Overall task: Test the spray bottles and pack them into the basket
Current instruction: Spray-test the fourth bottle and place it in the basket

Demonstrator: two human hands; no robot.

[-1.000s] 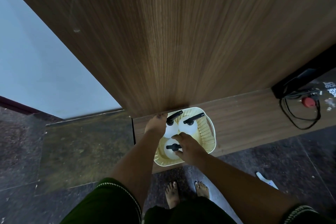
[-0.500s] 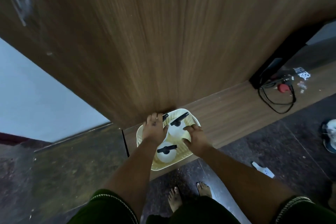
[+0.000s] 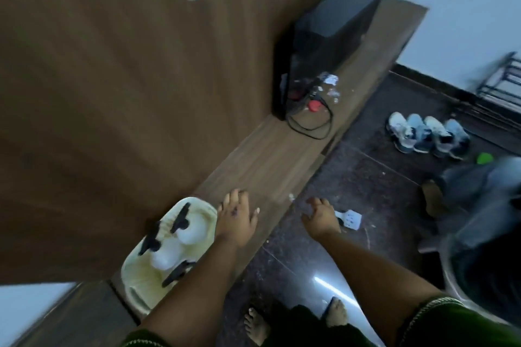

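1. The cream basket (image 3: 141,276) sits on the low wooden ledge (image 3: 267,160) that runs along the foot of a tall wood-grain panel (image 3: 112,79), at the ledge's near left end, tight against the panel.
2. Three spray bottles stand inside it, white bodies with black trigger heads: one toward the far end (image 3: 193,231), one in the middle (image 3: 165,255), and a third at the near end whose black head (image 3: 177,272) shows while its body is partly hidden by the forearm.
3. The left hand (image 3: 235,218) hangs palm down over the ledge just beside the basket's far right rim, fingers (image 3: 239,196) loosely spread and holding nothing. Whether it touches the rim I cannot tell; the picture is blurred.
4. The right hand (image 3: 321,215) is out over the dark stone floor (image 3: 352,177), well apart from the basket, fingers (image 3: 311,201) curled loosely and apart, empty too.
5. A white power strip (image 3: 351,218) lies on the floor just past the right hand.
6. Farther along the ledge stands a black box (image 3: 315,48) with a looped black cable (image 3: 310,124) and a red piece (image 3: 314,105) at its base.
7. Pairs of pale shoes (image 3: 428,134) lie on the floor by the far wall.
8. The person's bare feet (image 3: 256,328) stand on the floor at the bottom edge.
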